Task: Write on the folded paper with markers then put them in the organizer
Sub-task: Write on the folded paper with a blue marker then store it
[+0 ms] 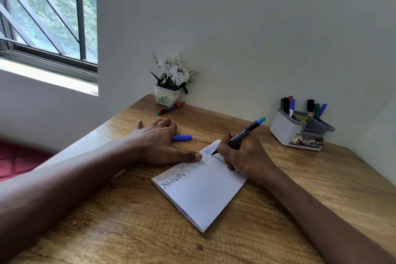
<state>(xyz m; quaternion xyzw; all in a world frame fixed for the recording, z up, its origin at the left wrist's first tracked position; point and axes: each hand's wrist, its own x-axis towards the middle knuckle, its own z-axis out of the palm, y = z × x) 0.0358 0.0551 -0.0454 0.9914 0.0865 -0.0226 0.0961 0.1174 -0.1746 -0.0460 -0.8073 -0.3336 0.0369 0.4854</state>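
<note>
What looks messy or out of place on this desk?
A marker with a red cap lies loose by the flower pot, and a blue piece, likely a cap, lies beside the left hand. Both are away from the organizer where other markers stand. Nothing looks spilled or broken.

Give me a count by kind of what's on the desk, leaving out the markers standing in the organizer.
Loose markers: 2, one in the right hand, one by the flower pot
Blue cap beside the left hand: 1
Folded paper: 1
Organizer: 1
Flower pot: 1
Total: 6
</note>
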